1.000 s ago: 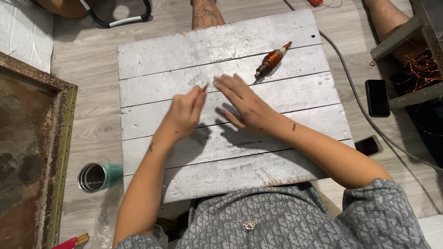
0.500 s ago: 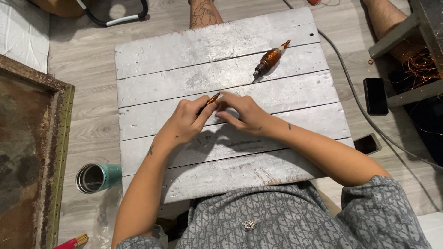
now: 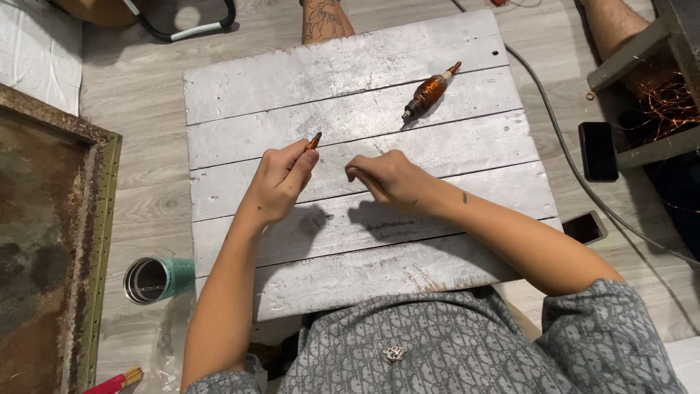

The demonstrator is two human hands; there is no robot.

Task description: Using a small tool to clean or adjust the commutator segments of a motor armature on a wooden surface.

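Observation:
A grey-white board of wooden planks (image 3: 350, 95) lies on the floor in front of me. My left hand (image 3: 277, 182) grips a small thin tool (image 3: 313, 140) whose orange-brown tip sticks out above the fingers. My right hand (image 3: 386, 179) rests on the board just to the right, fingers curled and pinched together; whether it holds anything is too small to tell. A spool wound with copper wire (image 3: 429, 91) lies on the board further back and to the right, apart from both hands.
A teal metal cup (image 3: 157, 279) stands at the board's left. A rusty framed panel (image 3: 51, 248) fills the left edge. Two dark phones (image 3: 598, 149) (image 3: 585, 227), a grey cable (image 3: 561, 138) and a shelf with tangled copper wire (image 3: 667, 102) lie to the right. Another person's legs (image 3: 321, 18) are beyond the board.
My hands were together at the board's middle; they have drawn apart, the left moving left with the small tool, the right staying near the centre.

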